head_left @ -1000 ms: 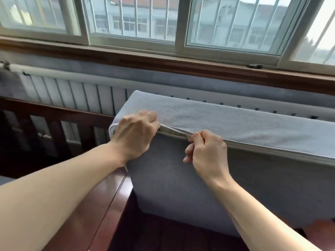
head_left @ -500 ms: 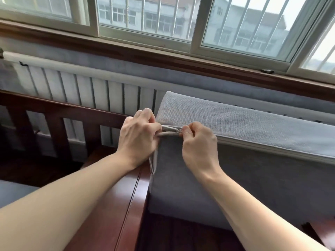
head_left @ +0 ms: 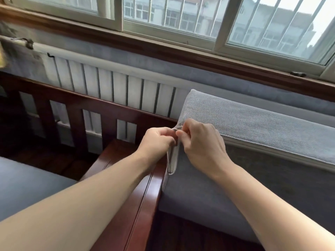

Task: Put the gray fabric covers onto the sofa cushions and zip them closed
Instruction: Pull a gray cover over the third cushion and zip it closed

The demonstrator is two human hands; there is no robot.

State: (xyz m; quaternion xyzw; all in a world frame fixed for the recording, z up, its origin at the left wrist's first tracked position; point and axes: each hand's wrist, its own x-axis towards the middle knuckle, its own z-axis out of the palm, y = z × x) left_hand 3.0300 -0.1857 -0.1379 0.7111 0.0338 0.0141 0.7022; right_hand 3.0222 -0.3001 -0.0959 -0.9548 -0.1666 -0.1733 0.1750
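- Barred windows and a white radiator are seen behind a wooden sofa frame.
- A gray covered cushion is stood on edge beside the armrest.
- Its top-left corner is pinched by the curled fingers of the left hand and right hand.
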